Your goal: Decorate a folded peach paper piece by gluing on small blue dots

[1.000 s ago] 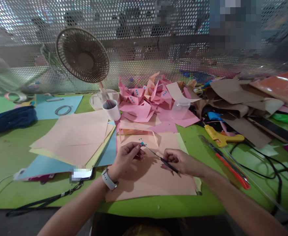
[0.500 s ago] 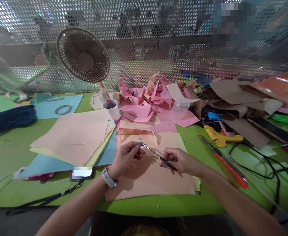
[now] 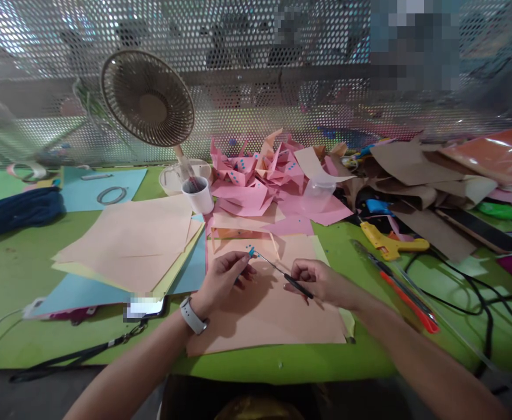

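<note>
My left hand (image 3: pixel 227 275), with a pale watch on the wrist, is closed in a pinch on a small blue strip of paper (image 3: pixel 251 251) above the peach sheets. My right hand (image 3: pixel 311 280) is closed round the black handle of slim scissors (image 3: pixel 277 270), seen nearly edge-on. Their silver blades point left, with the tips at the blue strip. A few tiny blue bits (image 3: pixel 248 247) lie just beyond the fingertips. Beneath both hands spreads a stack of peach paper (image 3: pixel 265 326). The lower fingers of both hands are partly in shadow.
Left lie more paper sheets (image 3: pixel 125 239), a phone (image 3: pixel 144 307) and a black lanyard (image 3: pixel 81 352). A fan (image 3: pixel 148 99), white cup (image 3: pixel 199 197) and folded pink papers (image 3: pixel 247 198) stand behind. A yellow glue gun (image 3: pixel 391 242), red-handled tool (image 3: pixel 409 300) and black cables (image 3: pixel 479 291) are right.
The scissors' tips have shifted very slightly up and left, and more of the blue strip shows at the left fingertips. Both hands otherwise stay nearly in place.
</note>
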`<state>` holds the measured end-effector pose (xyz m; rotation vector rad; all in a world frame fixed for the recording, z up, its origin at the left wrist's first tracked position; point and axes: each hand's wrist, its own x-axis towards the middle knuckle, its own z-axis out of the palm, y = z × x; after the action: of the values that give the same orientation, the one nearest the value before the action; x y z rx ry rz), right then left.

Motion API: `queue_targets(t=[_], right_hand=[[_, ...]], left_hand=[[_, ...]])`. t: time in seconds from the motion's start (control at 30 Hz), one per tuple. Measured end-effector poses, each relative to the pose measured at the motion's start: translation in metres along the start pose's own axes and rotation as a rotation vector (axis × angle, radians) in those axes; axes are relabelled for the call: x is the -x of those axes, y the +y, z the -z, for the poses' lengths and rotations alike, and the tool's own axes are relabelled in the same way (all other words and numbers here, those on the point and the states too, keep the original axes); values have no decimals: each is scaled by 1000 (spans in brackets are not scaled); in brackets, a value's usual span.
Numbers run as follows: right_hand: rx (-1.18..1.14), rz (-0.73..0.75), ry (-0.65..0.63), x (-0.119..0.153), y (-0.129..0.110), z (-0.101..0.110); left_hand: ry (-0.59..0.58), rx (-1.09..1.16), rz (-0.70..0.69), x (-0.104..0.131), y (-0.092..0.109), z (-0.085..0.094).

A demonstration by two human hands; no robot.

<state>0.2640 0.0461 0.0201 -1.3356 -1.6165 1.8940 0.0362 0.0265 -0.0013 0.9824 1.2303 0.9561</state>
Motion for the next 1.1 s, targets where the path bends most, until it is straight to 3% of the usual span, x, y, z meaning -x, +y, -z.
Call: queue_targets(t=[0.37,0.6,1.1], right_hand=[[-11,16,18,-2,5,3],[25,14,-100,-2,13,8],[-17,39,-98,-1,10,4]], left_hand=[[-17,36,-8,-2,-4,1],[1,73,-29,-1,-1,1],[-31,141,-14,-2,-4,1]])
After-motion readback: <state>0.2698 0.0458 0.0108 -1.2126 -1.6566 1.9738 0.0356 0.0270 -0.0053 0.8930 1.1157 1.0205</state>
